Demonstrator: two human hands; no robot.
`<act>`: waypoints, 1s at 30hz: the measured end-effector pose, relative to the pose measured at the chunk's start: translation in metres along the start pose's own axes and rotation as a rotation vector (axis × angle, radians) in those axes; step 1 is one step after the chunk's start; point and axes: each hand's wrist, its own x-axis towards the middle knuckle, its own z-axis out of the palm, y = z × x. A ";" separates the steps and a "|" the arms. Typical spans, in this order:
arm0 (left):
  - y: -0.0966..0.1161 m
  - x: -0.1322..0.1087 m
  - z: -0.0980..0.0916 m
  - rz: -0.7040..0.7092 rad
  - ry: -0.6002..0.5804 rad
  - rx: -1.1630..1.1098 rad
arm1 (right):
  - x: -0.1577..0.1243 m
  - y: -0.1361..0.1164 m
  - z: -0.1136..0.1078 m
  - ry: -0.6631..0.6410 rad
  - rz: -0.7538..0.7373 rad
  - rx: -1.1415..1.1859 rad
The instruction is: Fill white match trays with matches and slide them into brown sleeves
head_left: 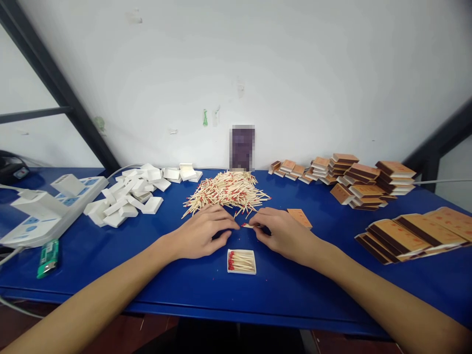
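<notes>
a few matches (248,225) sit pinched in my right grip (282,230), beyond the loaded tray (241,273) on the worktop (184,295); my left grip (206,230), fingers parted, is beside the heap (228,191). seems like gathering; next calls for a steady pinch.

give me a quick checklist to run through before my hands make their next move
1. Matches held by the right hand: ok, a small bunch is pinched, red heads toward the left hand.
2. Left hand empty: cannot tell, thumb and index finger stand apart but the palm is hidden.
3. White tray open side up: ok, on the table in front of the hands.
4. Heads aligned in the tray: ok, red ends are at its left side.
5. Match pile tidy: not ok, matches stick out around its edges.
6. Orange matchbox beside the right hand filled: cannot tell, its inside is hidden.
</notes>
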 end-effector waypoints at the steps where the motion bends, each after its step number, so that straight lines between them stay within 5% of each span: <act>1: -0.001 0.001 0.000 -0.018 0.012 0.034 | 0.001 0.000 0.000 0.001 0.005 -0.012; 10: -0.001 0.006 0.003 0.012 -0.082 0.242 | 0.003 -0.002 0.002 -0.004 0.033 -0.053; 21: -0.001 -0.002 0.004 0.052 -0.036 -0.068 | 0.003 -0.002 0.005 0.076 0.050 -0.036; 30: -0.012 0.001 0.007 0.027 0.022 0.054 | 0.005 -0.004 0.016 0.069 -0.029 0.020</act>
